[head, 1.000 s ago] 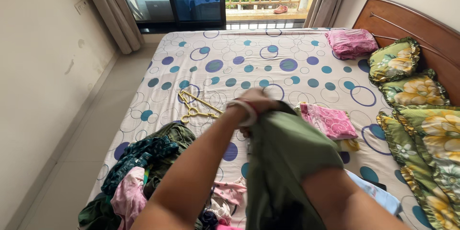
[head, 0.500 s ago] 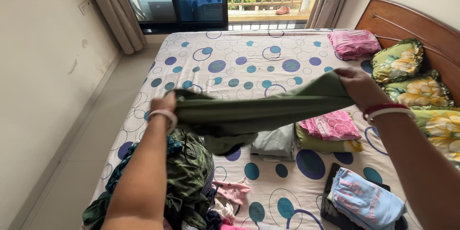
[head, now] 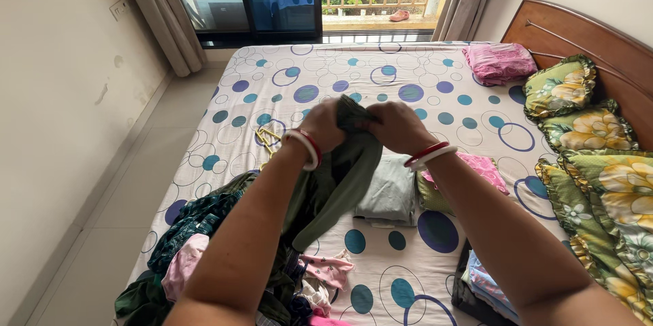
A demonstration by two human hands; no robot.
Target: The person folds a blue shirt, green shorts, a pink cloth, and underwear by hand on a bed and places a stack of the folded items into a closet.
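— Above the middle of the bed, what do you have?

— I have one olive-green garment (head: 340, 176), doubled over. Both of my hands meet at its top edge: my left hand (head: 325, 124) and my right hand (head: 396, 127) each pinch a bunch of the cloth, fingers closed tight on it, the two hands nearly touching. The rest of the garment hangs down from them toward the mattress.

— What lies right under it?

— One folded grey piece (head: 390, 193) sits just beside the hanging cloth. Next to that I count one folded pink patterned piece (head: 484, 166) lying on a folded yellow-green one (head: 432, 197). A second pink folded piece (head: 500, 61) lies far off near the headboard (head: 598, 40).

— And to the sides?

— On my left there is one loose heap of unfolded clothes (head: 204, 244), dark green, teal and pink mixed. One gold-coloured hanger (head: 266, 138) peeks out beyond my left wrist. On my right I count three floral pillows (head: 588, 129) in a row, and one light blue folded piece (head: 486, 282) on something dark. All of it rests on the one sheet with circles (head: 340, 71).
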